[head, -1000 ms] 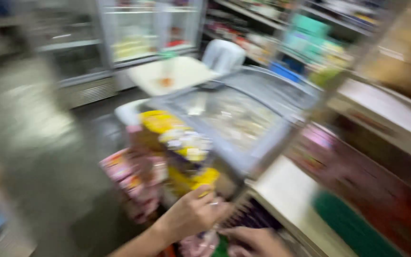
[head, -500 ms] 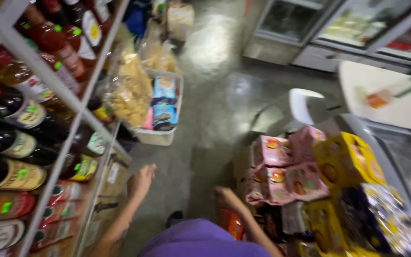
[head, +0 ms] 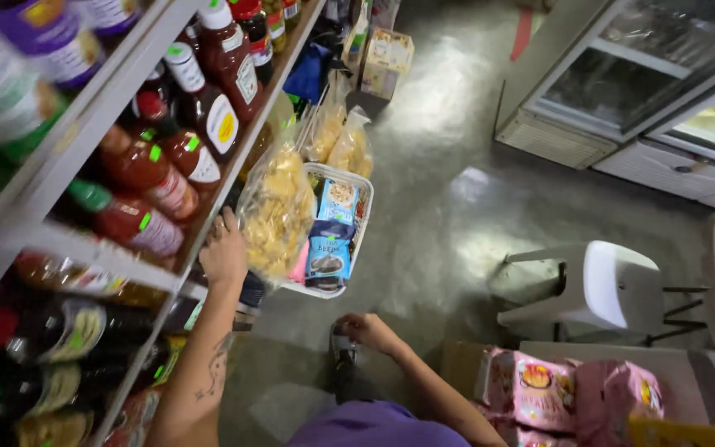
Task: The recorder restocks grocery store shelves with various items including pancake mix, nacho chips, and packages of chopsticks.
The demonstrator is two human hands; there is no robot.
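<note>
My left hand (head: 224, 250) reaches up to the front edge of a metal shelf (head: 233, 178), fingers resting against it and holding nothing I can see. It is right beside a clear bag of yellow snacks (head: 276, 211) hanging off the shelf. Red sauce bottles (head: 171, 161) stand on the shelf just above the hand. My right hand (head: 367, 331) hangs low over the floor with its fingers loosely curled and nothing in them, just above my dark shoe (head: 341, 352).
A white basket (head: 364, 217) of snack packets sits on the floor by the shelf. A white plastic chair (head: 602, 285) stands to the right, pink packs (head: 544, 389) at the lower right, glass-door fridges (head: 622, 91) beyond. Dark bottles (head: 68, 331) fill the lower shelf.
The view swung from the freezer and yellow boxes to the bottle shelf. My left hand rose from open air to the shelf edge; my right hand dropped away from the boxes.
</note>
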